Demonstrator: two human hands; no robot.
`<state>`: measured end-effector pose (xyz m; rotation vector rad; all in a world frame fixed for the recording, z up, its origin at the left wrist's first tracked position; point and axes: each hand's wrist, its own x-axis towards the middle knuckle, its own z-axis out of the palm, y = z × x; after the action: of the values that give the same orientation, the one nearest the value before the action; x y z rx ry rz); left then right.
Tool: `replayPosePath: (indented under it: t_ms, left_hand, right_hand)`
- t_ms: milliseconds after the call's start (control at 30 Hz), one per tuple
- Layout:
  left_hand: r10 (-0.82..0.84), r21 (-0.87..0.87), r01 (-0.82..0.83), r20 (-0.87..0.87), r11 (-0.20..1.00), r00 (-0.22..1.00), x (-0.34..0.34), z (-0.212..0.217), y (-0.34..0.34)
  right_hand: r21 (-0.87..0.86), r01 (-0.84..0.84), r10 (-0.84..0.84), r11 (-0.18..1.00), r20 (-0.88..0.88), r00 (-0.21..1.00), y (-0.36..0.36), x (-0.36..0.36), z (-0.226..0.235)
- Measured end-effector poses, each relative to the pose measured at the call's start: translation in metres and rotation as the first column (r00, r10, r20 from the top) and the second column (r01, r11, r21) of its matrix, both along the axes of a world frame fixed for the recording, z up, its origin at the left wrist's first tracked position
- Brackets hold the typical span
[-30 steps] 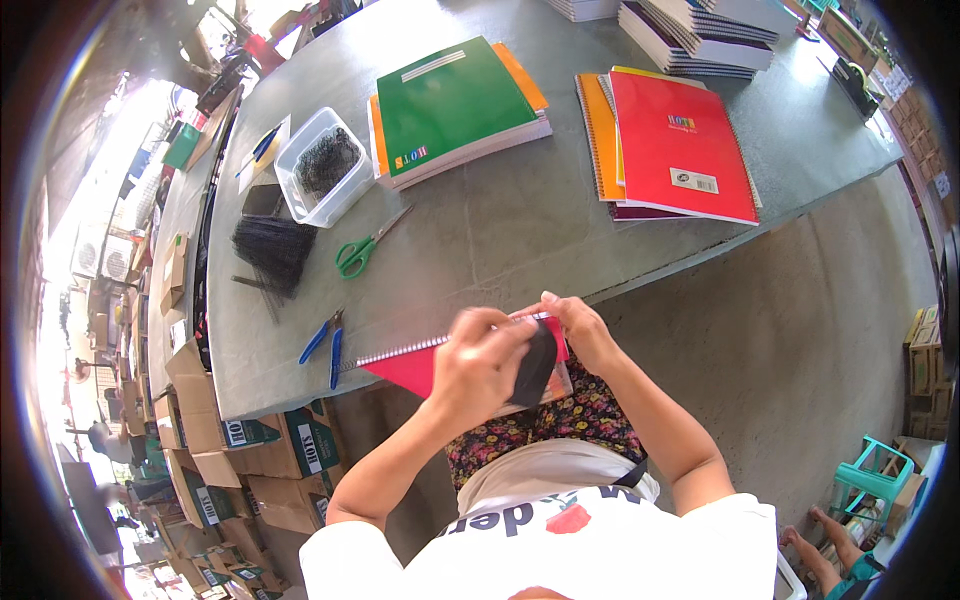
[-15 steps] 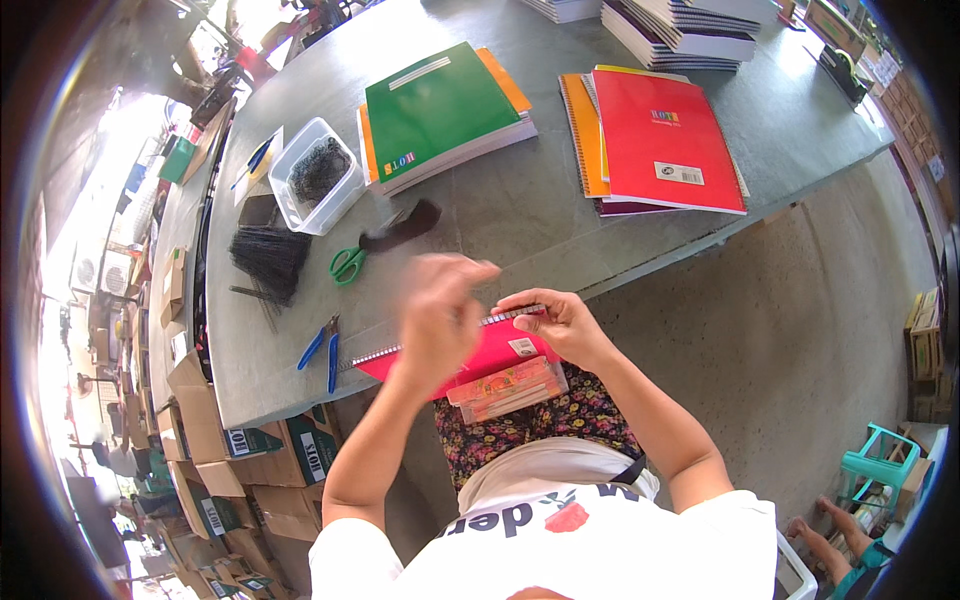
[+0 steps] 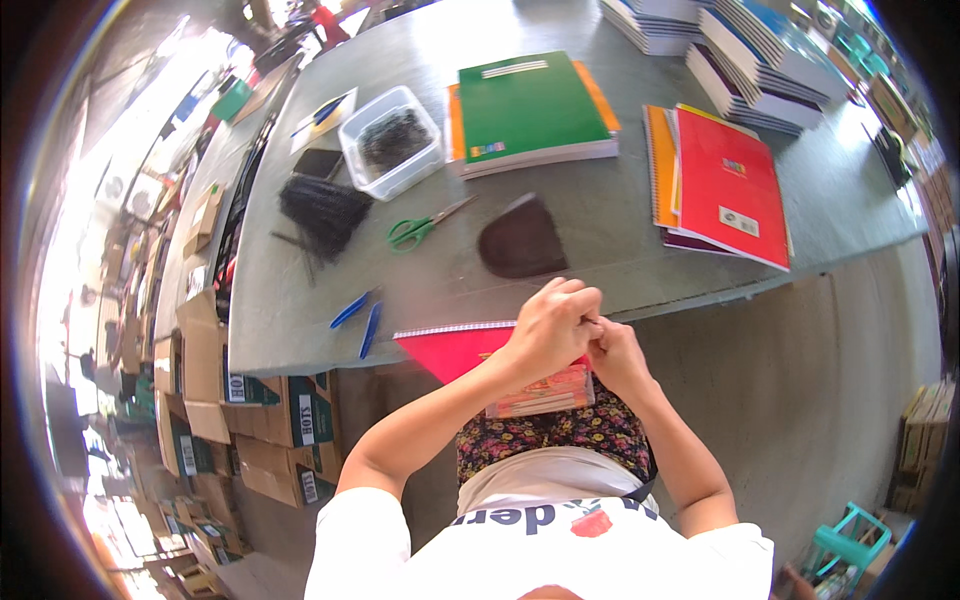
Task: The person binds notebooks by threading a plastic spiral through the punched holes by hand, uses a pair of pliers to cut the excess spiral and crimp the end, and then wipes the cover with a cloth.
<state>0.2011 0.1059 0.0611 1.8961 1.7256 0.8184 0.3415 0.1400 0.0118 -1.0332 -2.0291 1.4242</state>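
A red spiral notebook (image 3: 440, 352) lies across my lap at the table's near edge, its bound side toward the table. My left hand (image 3: 553, 328) is closed in a pinch at the right end of that spiral; whatever its fingers hold is hidden. Right against it, my right hand (image 3: 620, 358) is closed on the notebook's right end. Under the hands, a clear pack with a pink-orange pattern (image 3: 545, 392) rests on my lap. Farther up the table are a flat dark brown rounded piece (image 3: 522, 240) and green-handled scissors (image 3: 410, 235).
Blue-handled pliers (image 3: 368, 328) lie left of the notebook. Behind are black wire strands (image 3: 322, 215) and a clear tub (image 3: 392, 185) with black bits. Green notebooks (image 3: 540, 110), red notebooks (image 3: 735, 185) and taller stacks (image 3: 760, 80) stand farther back. Cardboard boxes (image 3: 270, 410) sit at left.
My left hand has moved right along the spiral to meet my right hand. The dark brown piece, blurred beside the scissors before, now lies flat to their right. The view has shifted.
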Motion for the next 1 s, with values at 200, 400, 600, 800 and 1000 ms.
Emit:
replayPosePath:
  t_ms: [200, 400, 600, 800, 1000]
  left_hand:
    - [0.326, 0.141, -0.321, -0.016, 0.937, 0.945, -0.116, 0.039, -0.035]
    - [0.356, -0.196, -0.526, -0.541, 0.828, 0.762, -0.211, -0.001, -0.148]
    - [0.677, -0.304, -0.634, 0.054, 0.711, 0.734, -0.172, -0.007, -0.175]
    - [0.716, -0.633, -0.358, 0.501, 0.687, 0.487, -0.124, -0.015, -0.180]
    - [0.685, -0.549, -0.446, 0.375, 0.707, 0.624, -0.127, -0.014, -0.168]
  right_hand:
    - [0.288, 0.129, -0.135, 0.949, 0.002, 0.991, 0.037, 0.006, 0.044]
    - [0.535, -0.414, 0.440, 0.736, 0.087, 0.894, -0.009, -0.104, 0.067]
    - [0.213, -0.650, 0.631, 0.729, 0.159, 0.759, -0.024, -0.193, 0.035]
    - [0.023, -0.641, 0.641, 0.767, 0.003, 0.767, -0.024, -0.197, 0.034]
    - [0.111, -0.696, 0.701, 0.709, -0.010, 0.713, -0.025, -0.193, 0.034]
